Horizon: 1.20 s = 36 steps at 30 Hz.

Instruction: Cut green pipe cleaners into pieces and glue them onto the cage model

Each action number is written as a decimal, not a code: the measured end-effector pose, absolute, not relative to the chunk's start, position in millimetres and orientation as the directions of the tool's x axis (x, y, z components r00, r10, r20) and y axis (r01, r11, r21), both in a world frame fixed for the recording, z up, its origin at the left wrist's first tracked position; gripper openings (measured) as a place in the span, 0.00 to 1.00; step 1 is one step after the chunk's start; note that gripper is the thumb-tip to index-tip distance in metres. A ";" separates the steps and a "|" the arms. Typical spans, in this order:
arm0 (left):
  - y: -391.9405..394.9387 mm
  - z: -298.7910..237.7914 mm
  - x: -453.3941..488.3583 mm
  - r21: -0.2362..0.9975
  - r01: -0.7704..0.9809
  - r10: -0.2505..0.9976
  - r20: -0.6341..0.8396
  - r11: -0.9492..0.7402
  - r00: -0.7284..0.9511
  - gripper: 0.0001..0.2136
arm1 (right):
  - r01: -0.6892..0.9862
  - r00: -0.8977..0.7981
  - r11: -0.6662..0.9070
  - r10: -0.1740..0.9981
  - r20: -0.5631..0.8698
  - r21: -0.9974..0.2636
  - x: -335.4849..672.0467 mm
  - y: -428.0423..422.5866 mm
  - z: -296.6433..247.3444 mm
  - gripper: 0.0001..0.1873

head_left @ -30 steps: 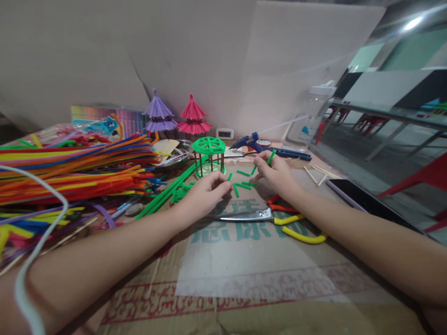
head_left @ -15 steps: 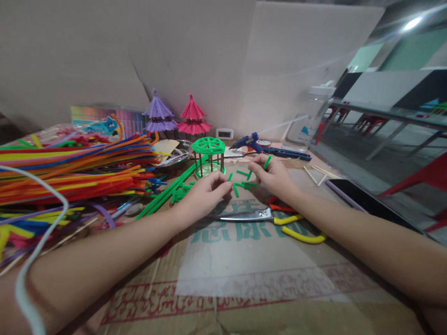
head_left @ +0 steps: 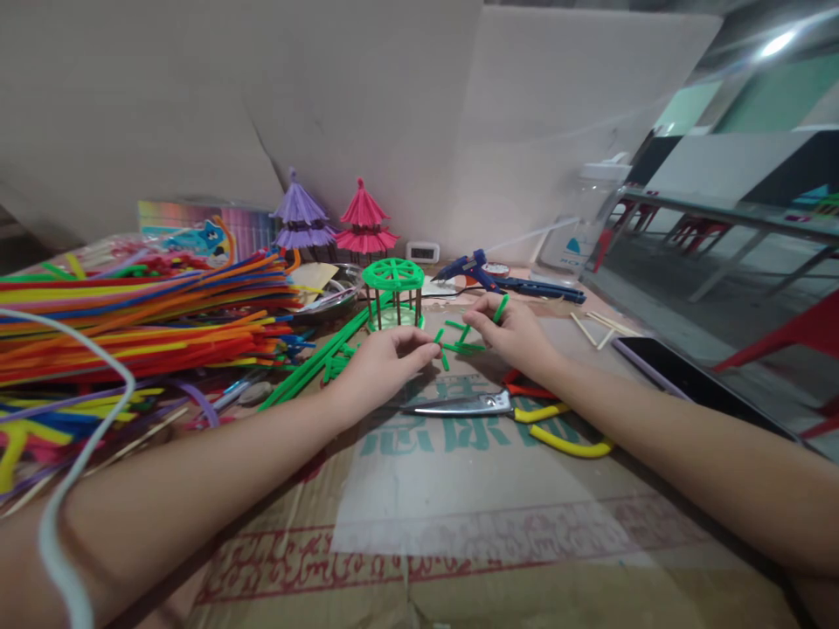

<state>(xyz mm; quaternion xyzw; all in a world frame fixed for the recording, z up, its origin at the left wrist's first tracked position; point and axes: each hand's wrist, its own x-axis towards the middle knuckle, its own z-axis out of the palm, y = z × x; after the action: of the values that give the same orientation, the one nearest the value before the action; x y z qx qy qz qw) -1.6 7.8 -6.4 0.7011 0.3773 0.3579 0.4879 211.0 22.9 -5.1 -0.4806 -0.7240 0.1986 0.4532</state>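
Note:
My left hand [head_left: 386,365] is closed, thumb and forefinger pinching a short green pipe cleaner piece [head_left: 439,335] that sticks up past the fingertips. My right hand [head_left: 516,334] is closed too, with another short green pipe cleaner [head_left: 502,307] poking out above its fingers. Between the hands, several cut green pieces [head_left: 467,349] lie on the work surface. Just behind my left hand stands a green pipe cleaner frame [head_left: 393,276] with a spoked round top on thin brown posts. Scissors [head_left: 468,405] with yellow and orange handles lie in front of my hands.
Bundles of coloured pipe cleaners [head_left: 163,306] fill the left. A purple pagoda-shaped model [head_left: 300,214] and a pink one [head_left: 366,218] stand at the back. A blue glue gun [head_left: 473,266], a bottle [head_left: 580,227] and a phone [head_left: 682,376] are to the right. A white cable [head_left: 105,349] crosses my left forearm.
My left hand has shifted slightly right, its green piece now overlapping a loose one from my viewpoint. My right hand has barely moved.

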 end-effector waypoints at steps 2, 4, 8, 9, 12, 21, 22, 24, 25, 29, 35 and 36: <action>8.4 -7.3 -1.7 0.958 0.167 0.875 0.133 -0.234 0.465 0.12 | 0.523 -0.117 0.449 0.880 0.461 -0.725 211.4 23.4 -5.6 0.13; 8.5 -7.6 -1.9 0.961 0.156 0.872 0.130 -0.227 0.471 0.12 | 0.531 -0.103 0.439 0.883 0.459 -0.725 211.8 23.9 -6.2 0.13; 8.3 -7.1 -1.8 0.962 0.157 0.875 0.127 -0.223 0.467 0.13 | 0.527 -0.083 0.425 0.887 0.454 -0.736 212.4 25.1 -7.6 0.12; 8.4 -7.2 -1.7 0.962 0.155 0.875 0.128 -0.224 0.467 0.13 | 0.523 -0.083 0.424 0.889 0.451 -0.739 212.4 25.4 -7.9 0.12; 8.6 -7.7 -1.6 0.964 0.143 0.871 0.132 -0.223 0.473 0.13 | 0.515 -0.090 0.424 0.891 0.445 -0.745 212.5 26.0 -8.1 0.13; 8.4 -9.1 -1.3 0.977 0.102 0.868 0.116 -0.187 0.484 0.08 | 0.481 -0.100 0.428 0.894 0.437 -0.765 213.2 26.4 -8.2 0.12; 8.2 -9.1 -1.1 0.980 0.094 0.868 0.110 -0.176 0.484 0.08 | 0.482 -0.101 0.429 0.893 0.438 -0.764 213.3 26.6 -8.1 0.12; 8.0 -9.3 -0.9 0.983 0.084 0.870 0.101 -0.161 0.483 0.08 | 0.480 -0.098 0.426 0.895 0.436 -0.767 213.0 26.2 -6.6 0.12; 8.1 -9.5 -0.8 0.985 0.082 0.871 0.097 -0.155 0.481 0.08 | 0.470 -0.091 0.420 0.898 0.431 -0.776 212.3 25.1 -4.8 0.12; 10.0 -10.3 -0.8 0.983 0.079 0.867 0.108 -0.166 0.487 0.09 | 0.393 -0.080 0.367 0.927 0.366 -0.843 202.9 11.6 9.3 0.13; 9.9 -6.9 -0.7 0.964 0.144 0.871 0.130 -0.222 0.474 0.11 | 0.388 -0.121 0.367 0.930 0.348 -0.845 185.4 -7.8 17.1 0.13; 9.2 -5.7 -0.7 0.961 0.151 0.871 0.137 -0.233 0.472 0.11 | 0.395 -0.110 0.364 0.930 0.350 -0.844 185.4 -7.3 15.1 0.14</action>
<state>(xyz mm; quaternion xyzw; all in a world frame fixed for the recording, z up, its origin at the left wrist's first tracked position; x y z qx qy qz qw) -0.7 9.2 -5.7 0.6978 0.3661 0.3603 0.4993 185.4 -7.3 15.1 -0.4832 -0.6857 0.2909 0.4602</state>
